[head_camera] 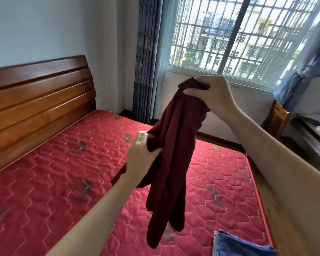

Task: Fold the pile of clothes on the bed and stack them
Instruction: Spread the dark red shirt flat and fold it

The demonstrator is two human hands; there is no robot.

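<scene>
A dark maroon garment [174, 163] hangs in the air above the red quilted mattress [54, 182]. My right hand [211, 95] grips its bunched top end, raised in front of the window. Lower down, my left hand [142, 154] pinches a fold of the cloth at its left edge, thumb on the near side. The garment's lower ends dangle free over the bed. A folded blue denim piece [238, 244] lies on the mattress at the bottom right, partly cut off by the frame edge.
A wooden headboard [41, 97] runs along the left. A barred window [248, 37] with grey-blue curtains [148, 58] fills the far wall. A wooden chair [279, 119] and a cluttered table [318, 137] stand to the right of the bed.
</scene>
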